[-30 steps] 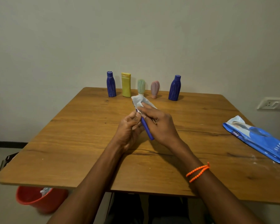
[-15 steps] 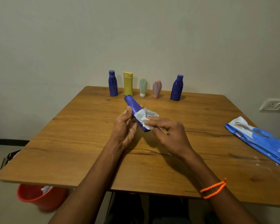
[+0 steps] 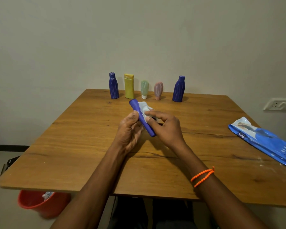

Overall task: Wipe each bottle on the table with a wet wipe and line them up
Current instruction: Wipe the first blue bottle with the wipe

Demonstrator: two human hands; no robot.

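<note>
My left hand (image 3: 129, 131) grips a slim blue tube bottle (image 3: 139, 113), tilted with its flat end pointing up and away. My right hand (image 3: 165, 128) presses a white wet wipe (image 3: 144, 107) against the tube's right side. Along the far edge of the wooden table (image 3: 73, 146) stand a blue bottle (image 3: 113, 85), a yellow bottle (image 3: 129, 86), a green tube (image 3: 144, 89), a pink tube (image 3: 158, 90) and a second blue bottle (image 3: 178, 89), all upright in a row.
A blue wet-wipe pack (image 3: 264, 141) lies at the table's right edge. An orange bucket (image 3: 40, 204) with crumpled wipes inside sits on the floor under the front left corner. A wall socket (image 3: 276, 104) is on the right.
The tube went from mostly covered by the wipe and both hands to having its upper end exposed. The wipe slid down to the tube's middle, then back up a little with my right hand.
</note>
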